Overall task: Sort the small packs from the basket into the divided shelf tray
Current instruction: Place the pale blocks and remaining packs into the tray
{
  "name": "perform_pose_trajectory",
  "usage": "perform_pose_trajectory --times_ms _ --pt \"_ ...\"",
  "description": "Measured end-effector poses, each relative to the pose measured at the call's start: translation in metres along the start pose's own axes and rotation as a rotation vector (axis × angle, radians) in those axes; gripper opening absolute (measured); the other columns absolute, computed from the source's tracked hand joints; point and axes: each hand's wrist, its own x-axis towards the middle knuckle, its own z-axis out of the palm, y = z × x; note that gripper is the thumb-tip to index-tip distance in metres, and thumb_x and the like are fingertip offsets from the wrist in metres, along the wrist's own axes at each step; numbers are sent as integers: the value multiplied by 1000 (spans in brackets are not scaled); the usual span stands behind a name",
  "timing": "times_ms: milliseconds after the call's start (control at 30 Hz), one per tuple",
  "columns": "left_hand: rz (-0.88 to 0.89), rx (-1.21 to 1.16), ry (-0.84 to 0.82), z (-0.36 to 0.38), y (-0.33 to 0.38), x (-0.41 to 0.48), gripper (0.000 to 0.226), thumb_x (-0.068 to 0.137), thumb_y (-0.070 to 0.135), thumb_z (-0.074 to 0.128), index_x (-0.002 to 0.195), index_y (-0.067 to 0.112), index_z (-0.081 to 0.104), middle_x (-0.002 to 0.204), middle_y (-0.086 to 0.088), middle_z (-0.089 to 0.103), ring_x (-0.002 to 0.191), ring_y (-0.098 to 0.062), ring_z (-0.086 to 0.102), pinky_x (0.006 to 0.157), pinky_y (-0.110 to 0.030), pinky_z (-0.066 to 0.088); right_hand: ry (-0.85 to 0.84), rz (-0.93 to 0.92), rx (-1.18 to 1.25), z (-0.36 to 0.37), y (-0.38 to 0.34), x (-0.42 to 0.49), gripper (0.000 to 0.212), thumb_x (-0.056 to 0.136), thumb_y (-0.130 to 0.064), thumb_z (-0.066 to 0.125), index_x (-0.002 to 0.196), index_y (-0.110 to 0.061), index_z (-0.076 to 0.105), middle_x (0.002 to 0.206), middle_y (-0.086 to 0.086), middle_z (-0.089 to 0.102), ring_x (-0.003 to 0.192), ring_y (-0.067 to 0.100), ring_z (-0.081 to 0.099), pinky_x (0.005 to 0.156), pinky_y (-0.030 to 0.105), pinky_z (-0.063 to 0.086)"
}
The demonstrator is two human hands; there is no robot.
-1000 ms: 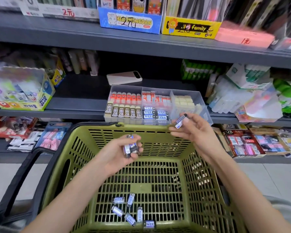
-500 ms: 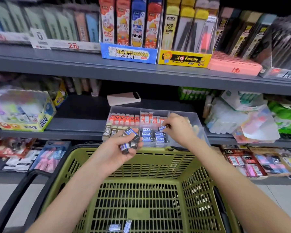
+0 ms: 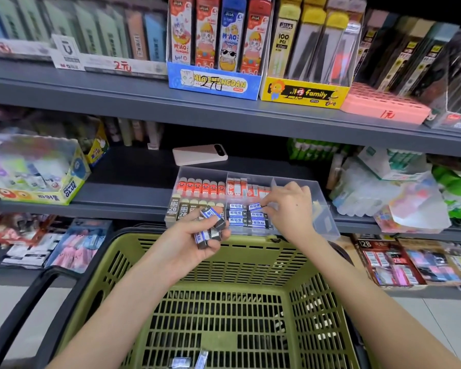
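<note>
While the left hand (image 3: 194, 233) grips a bunch of blue-and-white black-ended packs (image 3: 210, 225) above the green basket (image 3: 240, 265), the right hand (image 3: 288, 206) pinches one pack (image 3: 254, 206) over the clear divided tray's (image 3: 328, 225) middle compartment, behind which lies a pink power bank (image 3: 200, 155).

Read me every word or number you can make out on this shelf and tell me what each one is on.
"POWER GLUE": side of the glue box.
"2B": brown packs in the divided tray.
"family": yellow display box.
"100 PCS": yellow-topped pack.
"MIAO": cartoon packs.
Blue-labelled packs held in the left hand: characters too blurred to read.
</note>
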Motion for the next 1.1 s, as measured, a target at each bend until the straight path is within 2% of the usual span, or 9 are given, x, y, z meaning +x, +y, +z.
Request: perform_pose_trajectory --times_ms 267,367,467,567,667,767,833,1000,1100 --pt "12 3 12 2 -2 2 37 69 -1 61 107 2 61 79 -20 68 65 -26 66 42 -20 45 36 78 -260 9 -12 -3 24 49 3 71 49 -21 68 42 3 53 59 27 48 66 33 30" --pt "11 1 14 2 -2 3 37 69 -1 61 106 2 62 79 -20 69 65 -26 66 42 -20 45 -34 92 -115 12 -6 0 19 81 -12 61 87 -22 76 65 7 65 78 29 55 81 37 30" --pt "14 35 13 3 -2 4 36 71 1 61 106 2 63 79 -19 68 64 -24 65 41 -19 43 -59 45 -94 3 -6 -2 25 92 -29 51 108 -27 69 83 -1 70 91 21 55 87 35 27" --pt "3 82 -43 3 -3 3 38 73 6 63 110 1 60 76 -15 65 58 -18 59 37 -16 37 -78 20 315 -17 -16 -9 20 91 -32 56 107 -28 69 85 -17 65 87 11 53 84 29 31" --pt "-34 160 -121 2 -4 2 35 77 14 64 110 2 61 74 -10 59 54 -14 53 34 -14 32 -348 -73 797 -38 -30 -17 26 93 -19 56 118 -25 62 97 -15 64 94 2 56 85 13 39" --pt "-104 200 -251 4 -4 0 22 84 21 62 101 11 71 70 -5 55 52 -10 50 32 -13 29 -568 -147 900 -50 -36 -19 29 96 -16 50 120 -30 56 114 -18 59 109 -8 51 96 13 38" --pt "-134 233 -317 8 -3 -1 18 80 25 67 93 14 73 69 -4 54 50 -10 48 32 -13 29 -629 -89 1030 -54 -35 -19 25 96 -14 49 114 -29 59 116 -16 59 110 -4 53 96 18 42" --pt "-132 462 -280 22 -4 1 23 73 29 77 89 14 69 67 -4 55 49 -11 48 31 -13 27 -591 87 1265 -58 -27 -15 9 86 -6 61 92 -13 64 79 -9 66 70 1 59 65 14 44" --pt "-92 604 -182 31 -6 6 39 66 36 76 89 9 59 66 -4 54 47 -11 46 31 -13 25 -628 112 1244 -62 -15 -8 15 79 -3 68 93 -9 65 79 5 65 65 8 56 59 19 45"
